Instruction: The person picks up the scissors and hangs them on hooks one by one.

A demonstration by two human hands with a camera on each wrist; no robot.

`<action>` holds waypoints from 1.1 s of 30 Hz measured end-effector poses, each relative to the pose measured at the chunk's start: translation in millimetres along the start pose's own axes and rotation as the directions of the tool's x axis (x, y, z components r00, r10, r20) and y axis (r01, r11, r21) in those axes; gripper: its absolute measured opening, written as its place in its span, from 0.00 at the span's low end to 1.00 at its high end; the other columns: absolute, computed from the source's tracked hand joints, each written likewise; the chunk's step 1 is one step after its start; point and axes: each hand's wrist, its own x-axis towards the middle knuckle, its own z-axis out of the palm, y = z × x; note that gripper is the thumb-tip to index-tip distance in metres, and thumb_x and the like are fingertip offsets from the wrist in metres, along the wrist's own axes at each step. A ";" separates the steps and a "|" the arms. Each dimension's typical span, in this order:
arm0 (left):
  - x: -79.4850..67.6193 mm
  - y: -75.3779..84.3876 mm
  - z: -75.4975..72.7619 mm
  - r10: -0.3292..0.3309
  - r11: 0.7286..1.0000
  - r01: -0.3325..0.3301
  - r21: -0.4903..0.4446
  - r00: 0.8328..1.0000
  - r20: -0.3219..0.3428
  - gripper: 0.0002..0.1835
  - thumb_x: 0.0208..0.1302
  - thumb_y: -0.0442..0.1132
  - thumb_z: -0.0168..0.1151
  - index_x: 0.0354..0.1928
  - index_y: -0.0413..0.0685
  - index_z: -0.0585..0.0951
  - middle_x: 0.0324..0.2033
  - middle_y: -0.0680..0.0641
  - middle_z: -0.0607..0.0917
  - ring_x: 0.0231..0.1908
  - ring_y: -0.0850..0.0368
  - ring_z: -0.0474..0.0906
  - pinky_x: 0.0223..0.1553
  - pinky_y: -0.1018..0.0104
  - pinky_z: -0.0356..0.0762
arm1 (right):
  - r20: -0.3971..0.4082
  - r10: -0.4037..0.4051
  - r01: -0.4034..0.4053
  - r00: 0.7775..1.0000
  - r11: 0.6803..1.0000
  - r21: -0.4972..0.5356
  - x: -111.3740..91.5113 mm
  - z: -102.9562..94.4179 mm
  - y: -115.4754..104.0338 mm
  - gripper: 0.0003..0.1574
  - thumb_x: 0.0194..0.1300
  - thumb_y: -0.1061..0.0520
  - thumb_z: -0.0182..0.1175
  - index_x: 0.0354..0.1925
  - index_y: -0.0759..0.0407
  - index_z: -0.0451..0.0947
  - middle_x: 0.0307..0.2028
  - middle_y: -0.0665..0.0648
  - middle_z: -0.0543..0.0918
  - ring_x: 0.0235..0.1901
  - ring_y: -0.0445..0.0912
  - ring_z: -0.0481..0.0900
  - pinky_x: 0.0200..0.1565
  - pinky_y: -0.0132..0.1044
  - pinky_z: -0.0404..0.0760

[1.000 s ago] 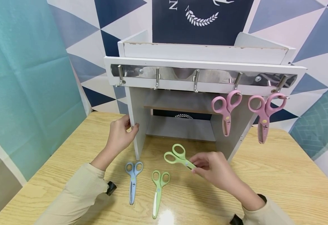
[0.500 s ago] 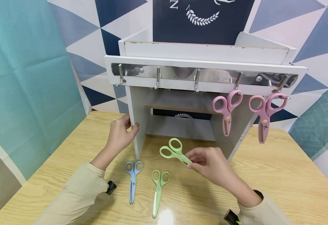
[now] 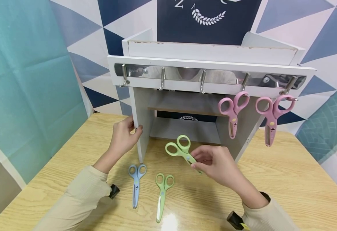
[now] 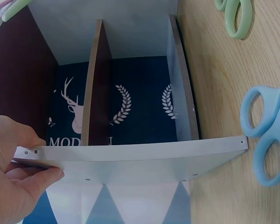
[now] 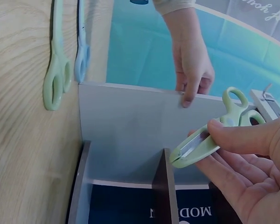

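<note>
My right hand (image 3: 217,162) pinches a pair of green scissors (image 3: 182,149) by the blades, handle loops up and to the left, in front of the white shelf unit (image 3: 206,61). In the right wrist view thumb and fingers press on the blades of these green scissors (image 5: 196,148). My left hand (image 3: 124,136) grips the front edge of the unit's left side panel (image 4: 130,151). Two pink scissors (image 3: 233,110) hang by a loop from the two rightmost hooks (image 3: 244,81). Blue scissors (image 3: 136,184) and a second green pair (image 3: 162,195) lie on the table.
A metal hook strip (image 3: 182,73) runs along the unit's front; its three left hooks bear nothing. The unit stands on a wooden table (image 3: 275,179) before a patterned wall, with a teal cloth (image 3: 32,80) at the left.
My right hand has lifted the green scissors upward and slightly to the left. My left hand keeps its grip on the panel; the hanging and lying scissors stay put.
</note>
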 end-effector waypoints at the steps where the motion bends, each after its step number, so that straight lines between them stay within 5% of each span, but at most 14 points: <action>1: 0.3 0.1 0.1 0.002 1.000 -0.002 -0.001 1.000 0.000 0.17 0.59 0.29 0.58 0.50 0.27 0.79 0.44 0.31 0.85 0.46 0.41 0.85 0.48 0.53 0.84 | -0.002 0.002 -0.002 1.000 1.000 0.004 0.4 -0.5 -0.7 0.10 0.49 0.67 0.71 0.33 0.59 0.83 0.28 0.53 0.88 0.29 0.32 0.84 0.31 0.24 0.85; 33: -0.9 -2.5 1.7 0.003 1.000 -0.003 0.020 1.000 -0.029 0.14 0.57 0.28 0.60 0.45 0.27 0.80 0.39 0.31 0.87 0.43 0.41 0.86 0.46 0.51 0.85 | -0.111 -0.084 0.101 0.990 0.983 0.155 3.2 -11.4 -29.1 0.11 0.51 0.67 0.70 0.36 0.63 0.83 0.29 0.59 0.88 0.30 0.33 0.86 0.31 0.31 0.87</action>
